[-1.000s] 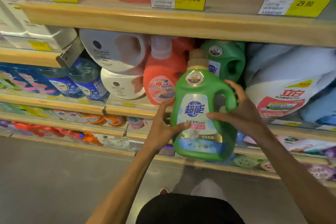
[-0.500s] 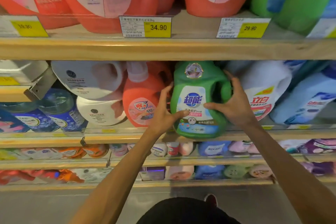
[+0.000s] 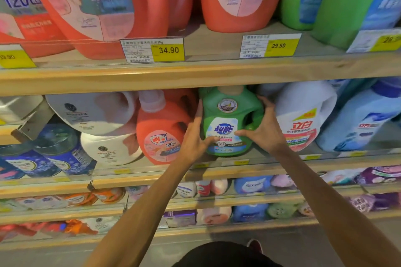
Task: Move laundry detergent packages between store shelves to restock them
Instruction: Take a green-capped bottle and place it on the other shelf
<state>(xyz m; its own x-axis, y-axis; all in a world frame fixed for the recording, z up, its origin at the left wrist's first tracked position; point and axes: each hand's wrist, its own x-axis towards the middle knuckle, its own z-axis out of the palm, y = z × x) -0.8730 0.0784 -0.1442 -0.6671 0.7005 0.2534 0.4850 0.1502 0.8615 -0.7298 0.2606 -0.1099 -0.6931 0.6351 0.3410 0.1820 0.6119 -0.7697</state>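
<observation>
A green detergent bottle point(image 3: 227, 115) with a beige cap and a white-and-blue label stands on the middle wooden shelf point(image 3: 217, 171), its cap just under the shelf board above. My left hand point(image 3: 196, 136) grips its left side, thumb across the lower label. My right hand point(image 3: 263, 128) grips its right side by the handle, thumb on the front. The bottle sits between an orange-red bottle point(image 3: 160, 130) on its left and a white bottle with a red label point(image 3: 303, 117) on its right.
The upper shelf point(image 3: 195, 73) carries large red jugs point(image 3: 91, 6), green jugs point(image 3: 347, 2) and yellow price tags point(image 3: 168, 51). White jugs point(image 3: 91, 110) and dark blue bottles point(image 3: 56, 154) fill the left of the middle shelf, light blue packs point(image 3: 364, 119) the right. Lower shelves hold small packages.
Both hands pushed the green bottle up and deeper into the middle shelf, between the orange and white bottles. The view has tilted upward and closer.
</observation>
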